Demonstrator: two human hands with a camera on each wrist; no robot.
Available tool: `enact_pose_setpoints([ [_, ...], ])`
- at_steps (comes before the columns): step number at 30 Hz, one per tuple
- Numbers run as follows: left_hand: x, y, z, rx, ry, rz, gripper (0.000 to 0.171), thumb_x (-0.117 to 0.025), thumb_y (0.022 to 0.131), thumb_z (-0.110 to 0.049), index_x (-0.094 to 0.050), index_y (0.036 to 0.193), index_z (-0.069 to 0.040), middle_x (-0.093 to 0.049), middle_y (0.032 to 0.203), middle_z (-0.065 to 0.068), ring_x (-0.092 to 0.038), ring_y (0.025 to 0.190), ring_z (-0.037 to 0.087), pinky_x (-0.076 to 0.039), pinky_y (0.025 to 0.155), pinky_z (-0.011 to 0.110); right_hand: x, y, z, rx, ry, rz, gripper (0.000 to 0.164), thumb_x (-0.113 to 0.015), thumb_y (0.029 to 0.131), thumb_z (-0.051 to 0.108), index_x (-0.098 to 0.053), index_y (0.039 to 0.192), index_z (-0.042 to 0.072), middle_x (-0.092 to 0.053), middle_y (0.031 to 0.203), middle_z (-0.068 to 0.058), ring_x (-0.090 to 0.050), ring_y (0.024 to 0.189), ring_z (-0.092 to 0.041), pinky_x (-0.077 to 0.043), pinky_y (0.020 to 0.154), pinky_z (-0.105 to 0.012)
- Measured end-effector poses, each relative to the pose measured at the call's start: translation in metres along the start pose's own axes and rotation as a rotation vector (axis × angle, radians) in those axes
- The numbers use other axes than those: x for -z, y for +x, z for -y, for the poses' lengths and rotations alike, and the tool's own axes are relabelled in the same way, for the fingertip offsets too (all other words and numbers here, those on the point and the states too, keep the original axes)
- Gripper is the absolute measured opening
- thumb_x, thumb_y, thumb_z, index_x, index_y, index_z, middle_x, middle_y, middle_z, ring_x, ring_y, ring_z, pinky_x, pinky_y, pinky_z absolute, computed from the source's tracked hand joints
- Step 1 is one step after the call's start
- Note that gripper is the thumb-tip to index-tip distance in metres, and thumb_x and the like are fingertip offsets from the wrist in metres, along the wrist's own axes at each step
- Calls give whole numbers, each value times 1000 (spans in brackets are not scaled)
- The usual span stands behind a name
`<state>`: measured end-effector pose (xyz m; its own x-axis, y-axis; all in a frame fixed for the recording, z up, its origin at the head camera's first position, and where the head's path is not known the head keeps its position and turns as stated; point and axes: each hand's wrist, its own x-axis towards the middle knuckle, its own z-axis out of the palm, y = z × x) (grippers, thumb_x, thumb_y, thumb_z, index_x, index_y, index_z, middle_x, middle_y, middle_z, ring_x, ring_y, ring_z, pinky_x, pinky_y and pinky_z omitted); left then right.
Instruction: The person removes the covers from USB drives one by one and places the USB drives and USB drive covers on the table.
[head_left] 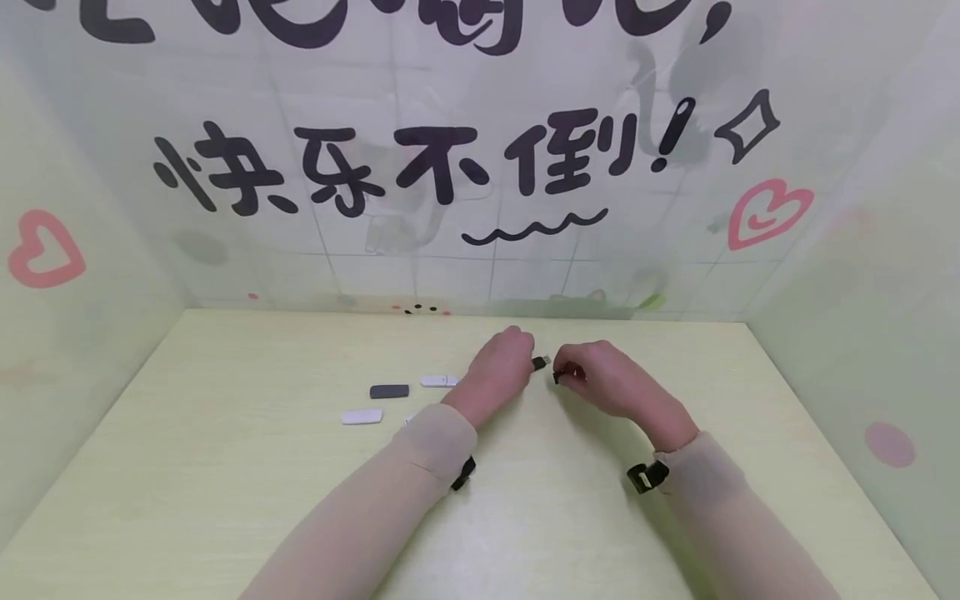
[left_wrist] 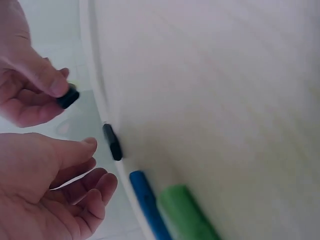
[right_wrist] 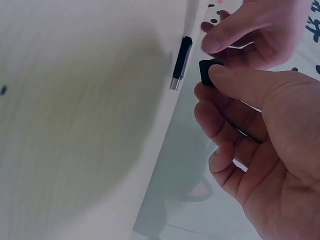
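A black USB flash drive lies on the table with its metal plug bare, near the far edge. My left hand is right beside it, and in the left wrist view that hand's thumb and fingers are apart with nothing between them. With thumb and forefinger, my right hand pinches a small black cap, held just right of the drive's plug. The cap also shows as a dark block in the left wrist view.
Left of the hands lie a dark grey stick, a white stick and another white stick. A blue stick and a green one are near my left hand. A lettered back wall rises behind the table.
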<state>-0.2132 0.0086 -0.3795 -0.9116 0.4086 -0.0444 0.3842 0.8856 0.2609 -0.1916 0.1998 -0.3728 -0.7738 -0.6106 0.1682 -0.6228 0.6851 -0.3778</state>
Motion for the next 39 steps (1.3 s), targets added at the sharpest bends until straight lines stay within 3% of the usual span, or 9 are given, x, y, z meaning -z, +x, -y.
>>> enact_pose_setpoints([
  [8, 24, -22, 2, -19, -8, -48, 28, -69, 94, -21, -66, 118, -7, -59, 102, 5, -57, 89, 18, -50, 76, 28, 1, 10, -9, -55, 9, 41, 9, -72, 88, 7, -71, 92, 15, -64, 83, 9, -59, 75, -9, -50, 70, -29],
  [18, 42, -68, 7, -57, -2, -116, 39, -71, 93, -26, -65, 127, -8, -62, 115, 6, -60, 103, 23, -50, 86, 31, 4, 21, -15, -113, 68, 101, 8, -72, 88, 8, -74, 93, 14, -66, 84, 7, -60, 78, -12, -50, 73, -32],
  [30, 43, -123, 28, -83, 14, -236, 39, -75, 88, -29, -68, 122, -10, -63, 112, 3, -58, 99, 24, -49, 83, 33, 2, 27, -22, -151, 119, 175, 9, -71, 90, 9, -74, 97, 15, -67, 89, 5, -59, 82, -13, -50, 77, -32],
  [39, 41, -141, 39, -62, -6, -289, 39, -78, 85, -28, -69, 119, -11, -63, 109, 1, -58, 96, 23, -48, 81, 35, -1, 27, -31, -156, 122, 179, 10, -69, 93, 14, -76, 99, 17, -69, 91, 7, -59, 84, -12, -49, 78, -32],
])
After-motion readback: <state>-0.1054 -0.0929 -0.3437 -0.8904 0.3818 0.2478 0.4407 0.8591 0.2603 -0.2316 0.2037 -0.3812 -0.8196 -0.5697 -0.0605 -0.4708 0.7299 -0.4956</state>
